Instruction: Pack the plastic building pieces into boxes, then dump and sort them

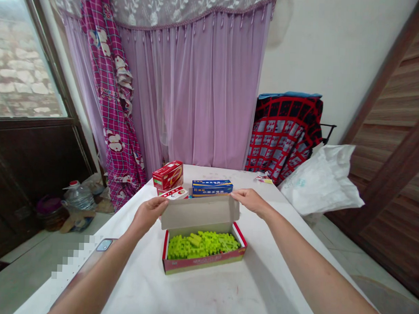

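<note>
A long cardboard box (206,263) stands on the white table with its lid raised at the back. Bright green plastic building pieces (199,243) fill it close to the rim. My left hand (149,214) pinches the left end of the raised lid (200,211). At the lid's opposite corner, the fingers of my right hand (251,200) grip its upper edge. The lid's plain grey inner side faces me.
Behind the lid are a blue box (211,188), a red box (168,175) and a white-and-red box (175,193). A phone (89,262) lies under my left forearm. A white plastic bag (323,181) hangs beyond the table's right edge.
</note>
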### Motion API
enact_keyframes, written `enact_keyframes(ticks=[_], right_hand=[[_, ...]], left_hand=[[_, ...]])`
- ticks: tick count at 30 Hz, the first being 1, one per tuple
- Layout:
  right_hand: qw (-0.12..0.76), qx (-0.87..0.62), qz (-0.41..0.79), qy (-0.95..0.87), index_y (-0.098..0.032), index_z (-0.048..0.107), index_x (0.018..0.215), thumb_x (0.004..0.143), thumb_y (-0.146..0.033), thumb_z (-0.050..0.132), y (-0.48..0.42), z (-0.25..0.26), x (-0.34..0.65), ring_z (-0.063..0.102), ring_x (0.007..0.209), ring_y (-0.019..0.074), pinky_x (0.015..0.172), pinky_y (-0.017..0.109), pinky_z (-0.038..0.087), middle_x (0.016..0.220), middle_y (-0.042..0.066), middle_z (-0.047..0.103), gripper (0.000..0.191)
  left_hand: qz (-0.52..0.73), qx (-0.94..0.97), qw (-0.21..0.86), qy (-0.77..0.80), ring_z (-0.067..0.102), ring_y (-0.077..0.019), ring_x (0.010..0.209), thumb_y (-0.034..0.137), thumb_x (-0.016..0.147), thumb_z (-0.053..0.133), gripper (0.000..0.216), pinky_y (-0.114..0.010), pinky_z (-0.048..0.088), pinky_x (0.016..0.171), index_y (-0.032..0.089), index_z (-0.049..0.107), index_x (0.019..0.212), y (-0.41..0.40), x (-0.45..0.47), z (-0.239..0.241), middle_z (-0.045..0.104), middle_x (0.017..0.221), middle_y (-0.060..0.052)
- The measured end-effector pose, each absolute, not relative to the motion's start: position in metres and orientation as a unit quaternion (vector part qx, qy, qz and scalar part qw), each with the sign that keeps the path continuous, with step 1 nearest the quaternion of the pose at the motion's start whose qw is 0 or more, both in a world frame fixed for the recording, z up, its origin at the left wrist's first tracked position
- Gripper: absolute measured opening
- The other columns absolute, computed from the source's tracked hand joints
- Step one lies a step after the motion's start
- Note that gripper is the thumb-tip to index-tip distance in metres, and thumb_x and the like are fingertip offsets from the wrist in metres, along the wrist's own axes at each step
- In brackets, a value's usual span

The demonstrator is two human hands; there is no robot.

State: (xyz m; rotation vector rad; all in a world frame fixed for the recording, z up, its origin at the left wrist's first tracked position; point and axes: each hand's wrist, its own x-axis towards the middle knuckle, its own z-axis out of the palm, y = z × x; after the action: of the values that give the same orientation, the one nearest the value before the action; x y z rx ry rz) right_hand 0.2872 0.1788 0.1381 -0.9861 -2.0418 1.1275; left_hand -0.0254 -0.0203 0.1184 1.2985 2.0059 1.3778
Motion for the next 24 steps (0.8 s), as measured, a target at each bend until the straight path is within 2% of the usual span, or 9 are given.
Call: enact_keyframes(ticks=[2, 4, 7, 11, 15, 18, 21, 24], right_hand=[[0.305, -0.353, 0.423, -0.777, -0.018, 0.079, 0.081, 0.067, -0.056, 0.068, 0.168, 0.139, 0.301, 0.066, 0.085, 0.0249, 0.080, 0.035, 0.050, 0.084, 0.004, 0.077, 0.041], [0.309, -0.349, 0.418, -0.780, -0.019, 0.080, 0.081, 0.066, -0.058, 0.069, 0.156, 0.137, 0.311, 0.068, 0.085, 0.0262, 0.081, 0.037, 0.051, 0.086, 0.006, 0.077, 0.043], [0.318, -0.344, 0.402, -0.786, -0.020, 0.080, 0.081, 0.068, -0.058, 0.067, 0.137, 0.132, 0.322, 0.069, 0.088, 0.0271, 0.084, 0.038, 0.053, 0.090, 0.007, 0.078, 0.043], [0.341, -0.347, 0.380, -0.787, -0.021, 0.080, 0.084, 0.072, -0.057, 0.064, 0.116, 0.122, 0.332, 0.070, 0.092, 0.0273, 0.083, 0.038, 0.054, 0.096, 0.008, 0.078, 0.041], [0.356, -0.366, 0.360, -0.781, -0.023, 0.080, 0.087, 0.072, -0.056, 0.063, 0.102, 0.112, 0.337, 0.070, 0.093, 0.0274, 0.082, 0.038, 0.055, 0.096, 0.008, 0.078, 0.040], [0.369, -0.385, 0.357, -0.767, -0.023, 0.079, 0.087, 0.072, -0.055, 0.062, 0.094, 0.107, 0.337, 0.070, 0.095, 0.0280, 0.085, 0.040, 0.055, 0.098, 0.008, 0.077, 0.039], [0.380, -0.398, 0.378, -0.744, -0.022, 0.079, 0.088, 0.071, -0.055, 0.063, 0.085, 0.101, 0.337, 0.070, 0.093, 0.0278, 0.086, 0.041, 0.055, 0.097, 0.008, 0.077, 0.040], [0.394, -0.406, 0.423, -0.708, -0.020, 0.079, 0.089, 0.069, -0.055, 0.066, 0.077, 0.094, 0.336, 0.071, 0.088, 0.0270, 0.085, 0.040, 0.057, 0.094, 0.008, 0.078, 0.043]], left_hand=[[0.498, 0.480, 0.130, 0.710, 0.065, -0.0204, 0.089, 0.047, 0.082, 0.065, 0.029, -0.040, 0.052, 0.087, 0.020, 0.070, 0.092, -0.034, -0.018, 0.119, 0.071, 0.091, -0.002], [0.505, 0.496, 0.068, 0.703, 0.065, -0.0229, 0.092, 0.049, 0.076, 0.066, 0.027, -0.040, 0.049, 0.091, 0.025, 0.073, 0.085, -0.049, -0.009, 0.120, 0.074, 0.089, -0.002], [0.507, 0.514, -0.001, 0.691, 0.065, -0.0242, 0.095, 0.050, 0.075, 0.064, 0.026, -0.040, 0.047, 0.094, 0.028, 0.075, 0.083, -0.069, 0.007, 0.117, 0.075, 0.093, -0.003], [0.501, 0.515, -0.039, 0.694, 0.067, -0.0236, 0.093, 0.050, 0.077, 0.061, 0.026, -0.039, 0.048, 0.092, 0.030, 0.076, 0.086, -0.088, 0.023, 0.105, 0.076, 0.095, -0.004], [0.492, 0.486, -0.033, 0.722, 0.068, -0.0244, 0.100, 0.051, 0.080, 0.056, 0.032, -0.039, 0.048, 0.096, 0.031, 0.076, 0.097, -0.099, 0.035, 0.090, 0.076, 0.106, -0.005], [0.479, 0.447, -0.005, 0.755, 0.070, -0.0274, 0.099, 0.051, 0.081, 0.055, 0.037, -0.040, 0.051, 0.091, 0.031, 0.074, 0.105, -0.106, 0.044, 0.083, 0.076, 0.107, -0.005], [0.475, 0.413, 0.039, 0.776, 0.071, -0.0286, 0.098, 0.052, 0.082, 0.053, 0.040, -0.040, 0.054, 0.085, 0.032, 0.073, 0.111, -0.112, 0.056, 0.079, 0.077, 0.105, -0.004], [0.492, 0.386, 0.087, 0.775, 0.069, -0.0269, 0.107, 0.054, 0.082, 0.052, 0.046, -0.037, 0.053, 0.090, 0.031, 0.069, 0.118, -0.115, 0.066, 0.076, 0.074, 0.114, -0.003]])
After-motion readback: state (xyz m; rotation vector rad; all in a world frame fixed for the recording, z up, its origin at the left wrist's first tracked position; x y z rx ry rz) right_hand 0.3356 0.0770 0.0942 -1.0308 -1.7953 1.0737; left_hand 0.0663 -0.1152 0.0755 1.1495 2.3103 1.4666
